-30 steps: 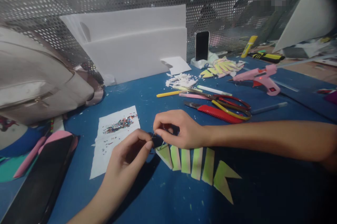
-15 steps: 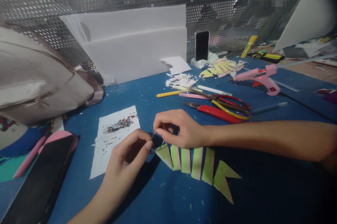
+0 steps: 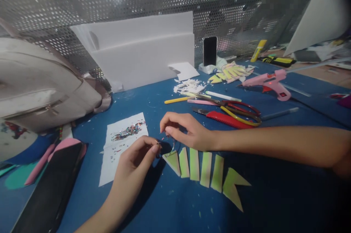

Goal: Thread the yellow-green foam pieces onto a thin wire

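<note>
My left hand (image 3: 139, 158) pinches something tiny between thumb and forefinger, too small to name, just left of the green pieces. My right hand (image 3: 189, 130) hovers above the pieces with its fingers curled; a tiny pinkish bit shows near its fingertips, and what it grips cannot be made out. Below the hands lies a row of green and cream pieces: a pointed one (image 3: 172, 161) at the left with a thin wire-like loop by its top, several strips (image 3: 205, 169), and a forked tail piece (image 3: 233, 187). A white paper (image 3: 109, 167) holds small colourful bits (image 3: 128, 132) left of my hands.
Scissors (image 3: 241, 110), a red cutter (image 3: 227, 119) and markers (image 3: 223, 96) lie behind my right hand. A pink glue gun (image 3: 274, 83) is at the right. Black case (image 3: 52, 185) and pale bag (image 3: 41, 87) are at the left; a phone (image 3: 210, 51) stands behind.
My fingertips have moved slightly apart, and the thin line between them no longer shows. The view has shifted a little, so the bag and paper appear farther right and lower.
</note>
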The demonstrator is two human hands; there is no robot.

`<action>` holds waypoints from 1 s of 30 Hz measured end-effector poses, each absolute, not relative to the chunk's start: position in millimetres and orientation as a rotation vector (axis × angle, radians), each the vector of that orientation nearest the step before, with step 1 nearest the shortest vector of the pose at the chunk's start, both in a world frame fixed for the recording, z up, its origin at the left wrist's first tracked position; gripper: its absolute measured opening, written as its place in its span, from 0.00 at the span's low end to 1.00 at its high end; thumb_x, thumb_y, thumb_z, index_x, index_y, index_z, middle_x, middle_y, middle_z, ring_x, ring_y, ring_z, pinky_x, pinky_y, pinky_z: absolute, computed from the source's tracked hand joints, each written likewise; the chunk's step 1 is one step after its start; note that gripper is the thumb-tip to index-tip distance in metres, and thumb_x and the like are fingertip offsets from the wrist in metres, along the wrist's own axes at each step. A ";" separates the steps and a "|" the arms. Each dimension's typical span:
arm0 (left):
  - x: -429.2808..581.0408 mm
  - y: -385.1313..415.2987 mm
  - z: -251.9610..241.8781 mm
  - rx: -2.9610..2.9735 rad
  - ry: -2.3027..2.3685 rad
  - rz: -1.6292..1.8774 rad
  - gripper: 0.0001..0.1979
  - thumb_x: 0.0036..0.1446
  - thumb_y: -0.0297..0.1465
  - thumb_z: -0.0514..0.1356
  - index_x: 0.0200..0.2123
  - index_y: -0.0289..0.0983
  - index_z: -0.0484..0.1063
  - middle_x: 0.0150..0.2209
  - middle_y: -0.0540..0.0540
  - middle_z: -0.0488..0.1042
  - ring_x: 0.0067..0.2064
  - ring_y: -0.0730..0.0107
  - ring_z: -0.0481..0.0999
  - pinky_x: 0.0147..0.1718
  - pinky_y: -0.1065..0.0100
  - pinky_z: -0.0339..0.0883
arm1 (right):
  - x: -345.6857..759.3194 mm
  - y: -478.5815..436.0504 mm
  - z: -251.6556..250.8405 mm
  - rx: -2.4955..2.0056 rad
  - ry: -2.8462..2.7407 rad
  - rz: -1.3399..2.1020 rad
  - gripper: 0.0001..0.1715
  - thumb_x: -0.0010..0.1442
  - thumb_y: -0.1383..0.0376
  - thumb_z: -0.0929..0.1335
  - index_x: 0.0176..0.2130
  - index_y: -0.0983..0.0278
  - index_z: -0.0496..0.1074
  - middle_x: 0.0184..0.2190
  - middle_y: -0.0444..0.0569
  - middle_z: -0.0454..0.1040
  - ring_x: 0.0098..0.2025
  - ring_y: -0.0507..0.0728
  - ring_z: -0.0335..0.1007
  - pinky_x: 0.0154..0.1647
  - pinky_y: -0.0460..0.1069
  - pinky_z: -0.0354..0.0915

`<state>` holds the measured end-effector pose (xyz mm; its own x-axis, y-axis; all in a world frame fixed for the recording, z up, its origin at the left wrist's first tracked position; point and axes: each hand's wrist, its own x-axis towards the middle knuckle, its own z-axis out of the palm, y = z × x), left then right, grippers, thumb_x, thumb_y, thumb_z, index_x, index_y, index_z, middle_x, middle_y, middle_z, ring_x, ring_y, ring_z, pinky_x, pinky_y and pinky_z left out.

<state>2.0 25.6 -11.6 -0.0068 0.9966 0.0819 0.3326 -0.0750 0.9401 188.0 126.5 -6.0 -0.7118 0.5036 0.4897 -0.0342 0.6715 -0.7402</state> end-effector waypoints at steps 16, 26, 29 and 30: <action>4.6 34.3 8.3 1.458 1.408 1.351 0.08 0.56 0.36 0.64 0.38 0.39 0.75 0.33 0.51 0.75 0.34 0.73 0.73 0.36 0.72 0.67 | 195.8 118.5 3.1 -0.431 -2.267 0.907 0.08 0.66 0.67 0.62 0.44 0.65 0.68 0.34 0.45 0.73 0.33 0.50 0.66 0.34 0.46 0.60; 18.1 32.6 26.8 1.649 1.394 1.311 0.05 0.55 0.34 0.66 0.34 0.41 0.78 0.33 0.51 0.78 0.36 0.72 0.75 0.39 0.72 0.68 | 239.1 96.6 36.7 -0.498 -2.229 0.886 0.07 0.64 0.67 0.65 0.40 0.65 0.72 0.40 0.47 0.75 0.39 0.52 0.68 0.37 0.47 0.63; 22.5 31.9 27.6 1.683 1.395 1.314 0.04 0.55 0.34 0.66 0.33 0.41 0.78 0.34 0.51 0.79 0.36 0.71 0.75 0.38 0.73 0.67 | 244.2 91.4 42.7 -0.503 -2.234 0.932 0.08 0.65 0.66 0.64 0.41 0.64 0.72 0.39 0.48 0.75 0.40 0.52 0.69 0.39 0.47 0.64; 23.8 31.6 27.8 1.692 1.396 1.314 0.04 0.55 0.34 0.66 0.33 0.41 0.78 0.33 0.51 0.78 0.36 0.72 0.75 0.38 0.73 0.67 | 244.8 89.9 43.9 -0.499 -2.227 0.961 0.08 0.66 0.66 0.64 0.42 0.64 0.72 0.39 0.48 0.75 0.40 0.52 0.69 0.39 0.47 0.64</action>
<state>23.8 31.6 27.8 -0.0308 0.9463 0.3219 0.3789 -0.2870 0.8798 244.8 89.9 43.9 -0.7142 0.5633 0.4155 0.0843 0.6584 -0.7479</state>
